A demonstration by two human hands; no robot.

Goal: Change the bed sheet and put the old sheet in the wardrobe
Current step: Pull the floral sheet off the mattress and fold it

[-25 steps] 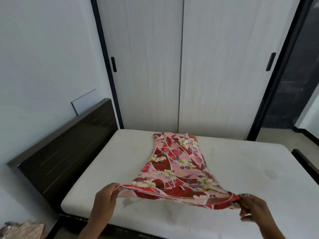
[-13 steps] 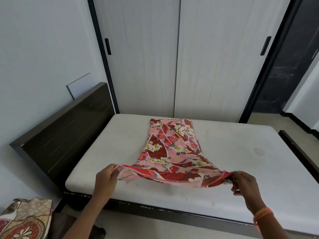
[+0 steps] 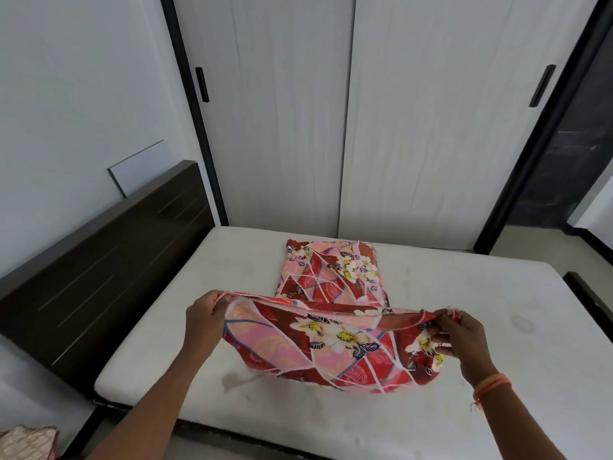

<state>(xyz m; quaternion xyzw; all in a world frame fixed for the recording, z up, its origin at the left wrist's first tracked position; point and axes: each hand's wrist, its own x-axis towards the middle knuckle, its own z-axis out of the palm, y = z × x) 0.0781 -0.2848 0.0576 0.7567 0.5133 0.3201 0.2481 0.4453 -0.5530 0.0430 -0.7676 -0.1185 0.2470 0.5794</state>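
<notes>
Your left hand [image 3: 204, 322] and right hand [image 3: 461, 336] each have fingers pinched on a near corner of the red floral sheet [image 3: 331, 333], lifted at centre frame. Its far end lies on the bare mattress [image 3: 481, 293], before the closed wardrobe [image 3: 348, 111] at top.

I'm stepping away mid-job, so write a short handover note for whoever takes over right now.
Left hand: grip shut on the near left corner of the floral sheet.
Right hand: grip shut on the near right corner.
The sheet's near edge is lifted; its far end lies folded in a strip on the bare mattress.
Wardrobe: both sliding doors closed, beyond the bed.
Another patterned cloth lies on the floor at lower left.
Done: mattress stripped, sheet partly folded.
Left: finish folding, open the wardrobe, stow the sheet, spread a sheet on the bed.
</notes>
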